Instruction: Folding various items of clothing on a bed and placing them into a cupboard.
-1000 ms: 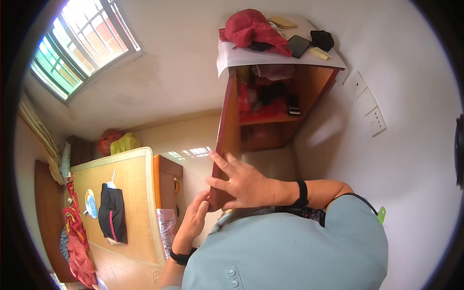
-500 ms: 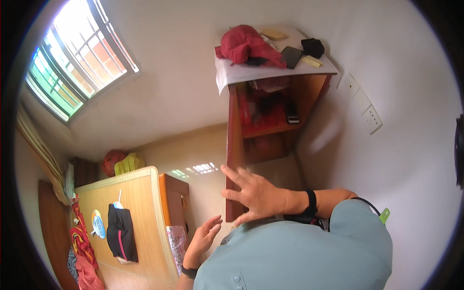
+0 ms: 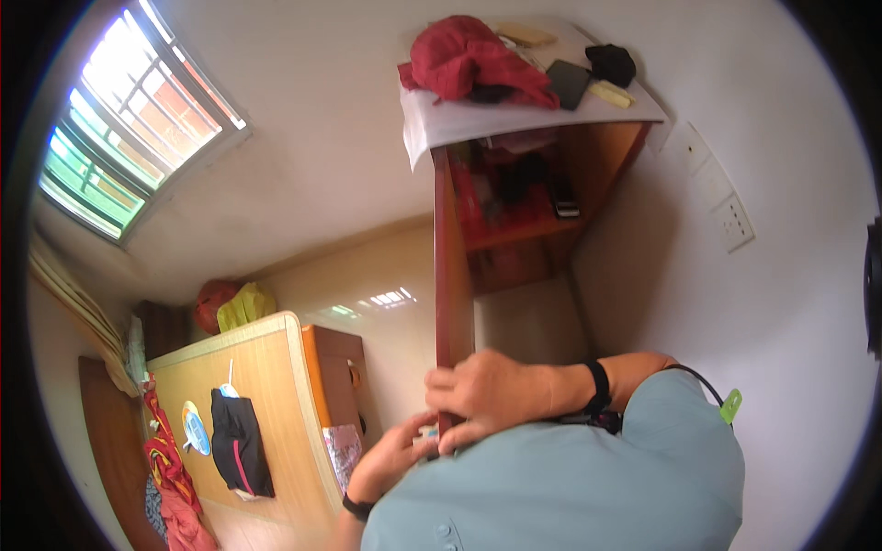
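A reddish-brown cabinet door stands swung open, edge toward me. My right hand is closed around the near edge of this door, fingers over its left face and thumb lower down. Close beside it, to the left, my left hand has its fingers bent together at the door's near end. A small pale and bluish bit shows at those fingertips, too small to name. Inside the open cabinet lie a dark phone-like device and dark and red items on a shelf.
On the cabinet's white-covered top lie a red cloth, a dark flat case and a black bundle. A wall socket is at right. At left, a wooden table carries black folded clothing and a round fan.
My right hand has gone from spread fingers to a grip on the door's edge. My left hand has moved right, up to the door, with its fingers drawn together.
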### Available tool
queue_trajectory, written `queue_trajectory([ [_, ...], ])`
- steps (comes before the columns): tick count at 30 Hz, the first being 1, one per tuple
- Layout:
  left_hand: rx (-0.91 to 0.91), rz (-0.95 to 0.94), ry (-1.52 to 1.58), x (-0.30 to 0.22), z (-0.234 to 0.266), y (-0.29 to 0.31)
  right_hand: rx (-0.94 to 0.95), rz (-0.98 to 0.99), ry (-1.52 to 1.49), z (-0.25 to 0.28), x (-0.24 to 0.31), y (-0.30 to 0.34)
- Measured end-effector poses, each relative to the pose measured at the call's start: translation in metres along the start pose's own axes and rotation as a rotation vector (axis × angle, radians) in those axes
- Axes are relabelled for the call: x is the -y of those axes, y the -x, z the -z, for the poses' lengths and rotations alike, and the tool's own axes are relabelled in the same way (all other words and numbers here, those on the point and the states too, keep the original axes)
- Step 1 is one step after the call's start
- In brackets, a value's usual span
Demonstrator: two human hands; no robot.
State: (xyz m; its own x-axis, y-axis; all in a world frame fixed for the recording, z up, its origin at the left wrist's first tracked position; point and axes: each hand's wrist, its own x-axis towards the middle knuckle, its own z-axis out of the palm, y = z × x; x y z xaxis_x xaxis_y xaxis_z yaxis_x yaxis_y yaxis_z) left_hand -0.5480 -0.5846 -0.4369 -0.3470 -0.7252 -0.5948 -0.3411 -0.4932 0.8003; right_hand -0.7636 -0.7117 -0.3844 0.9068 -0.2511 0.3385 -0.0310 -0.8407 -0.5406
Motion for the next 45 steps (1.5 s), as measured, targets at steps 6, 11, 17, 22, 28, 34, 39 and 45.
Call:
queue_trajectory([
  [6, -0.076, -0.161, -0.05, 0.029, 0.005, 0.017, -0.159, -0.287, 0.084, -0.016, 0.045, 0.02],
  [11, -0.072, -0.147, -0.144, 0.071, 0.01, 0.04, -0.248, -0.431, 0.227, -0.047, 0.072, 0.022],
  [17, -0.395, -0.039, -0.1, 0.194, 0.029, 0.067, -0.446, -0.466, 0.161, -0.047, 0.08, 0.049],
  [22, -0.663, 0.338, -0.031, 0.359, 0.009, 0.105, -0.691, -0.698, 0.156, -0.025, 0.073, 0.1],
  [28, -0.546, 0.577, -0.007, 0.492, -0.04, 0.109, -0.921, -1.046, -0.174, 0.028, 0.022, 0.187],
  [34, -0.516, 0.463, -0.136, 0.461, -0.02, 0.072, -1.281, -0.93, -0.168, 0.079, -0.097, 0.233],
  [39, -0.911, 0.118, 0.057, 0.337, 0.014, 0.031, -1.151, -1.014, 0.008, 0.126, -0.202, 0.256],
  [45, -1.0, 0.239, 0.142, 0.281, -0.024, 0.048, -1.095, -1.124, -0.148, 0.188, -0.31, 0.287],
])
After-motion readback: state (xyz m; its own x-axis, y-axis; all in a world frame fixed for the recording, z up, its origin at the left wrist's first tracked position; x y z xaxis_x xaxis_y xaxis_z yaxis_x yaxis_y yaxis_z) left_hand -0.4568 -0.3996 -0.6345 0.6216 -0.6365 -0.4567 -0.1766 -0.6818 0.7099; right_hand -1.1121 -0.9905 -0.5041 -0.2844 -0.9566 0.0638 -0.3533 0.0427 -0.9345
